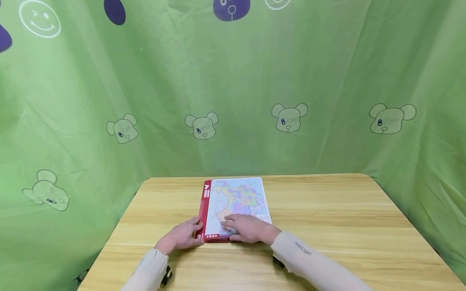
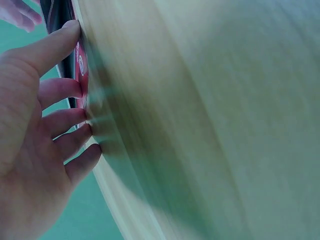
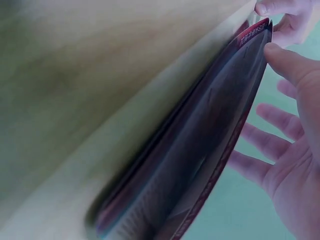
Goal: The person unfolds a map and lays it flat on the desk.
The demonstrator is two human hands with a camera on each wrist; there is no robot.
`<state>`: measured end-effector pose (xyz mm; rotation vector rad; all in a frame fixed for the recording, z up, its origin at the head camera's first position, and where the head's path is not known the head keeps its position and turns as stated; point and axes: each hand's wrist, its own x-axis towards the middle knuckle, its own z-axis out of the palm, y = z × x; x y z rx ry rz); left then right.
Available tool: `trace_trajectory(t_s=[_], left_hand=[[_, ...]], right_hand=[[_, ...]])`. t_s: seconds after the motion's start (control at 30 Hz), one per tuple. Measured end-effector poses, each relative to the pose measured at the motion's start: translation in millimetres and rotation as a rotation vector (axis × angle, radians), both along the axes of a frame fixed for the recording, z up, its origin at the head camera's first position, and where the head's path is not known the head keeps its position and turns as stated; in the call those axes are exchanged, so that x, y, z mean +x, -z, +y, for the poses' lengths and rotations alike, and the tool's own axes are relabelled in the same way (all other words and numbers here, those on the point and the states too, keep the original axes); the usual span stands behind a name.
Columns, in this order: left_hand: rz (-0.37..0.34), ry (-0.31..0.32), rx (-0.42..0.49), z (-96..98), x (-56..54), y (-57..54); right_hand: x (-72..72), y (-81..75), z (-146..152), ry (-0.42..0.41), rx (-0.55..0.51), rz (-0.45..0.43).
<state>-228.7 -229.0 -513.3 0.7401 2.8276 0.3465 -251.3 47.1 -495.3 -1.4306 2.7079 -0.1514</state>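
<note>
A flat map folder (image 1: 236,198) with a red border lies on the wooden table, its coloured map face up. My left hand (image 1: 185,234) rests at its near left corner, fingertips along the red left edge and thumb by the near edge. Over the near right part is my right hand (image 1: 249,228), fingers spread across the map. The right thumb is at the near edge, so the top layer lies between thumb and fingers. In the right wrist view, the folder's layers (image 3: 200,120) gape apart along that edge. The left wrist view shows the left hand (image 2: 35,120) with fingers fairly straight.
The wooden table (image 1: 327,218) extends on both sides of the folder and toward the near side. A green curtain (image 1: 240,81) with bear-face drawings hangs behind the table and along both sides.
</note>
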Motion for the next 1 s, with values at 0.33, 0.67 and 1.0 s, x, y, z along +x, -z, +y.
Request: trace_trajectory(t_s=[0.33,0.67,1.0], left_hand=[[0.013,0.002,0.004,0.4,0.3,-0.2],[0.017,-0.015,-0.013,-0.7,-1.6,5.6],[0.013,-0.022,-0.012,-0.7,-2.4,6.7]], right_hand=[[2.5,-14.4,7.8,-0.063,-0.073,0.035],[2.5,-29.2,16.4,-0.099,-0.133,0.123],[-0.4,-41.6,26.3,-0.119,-0.105,0.285]])
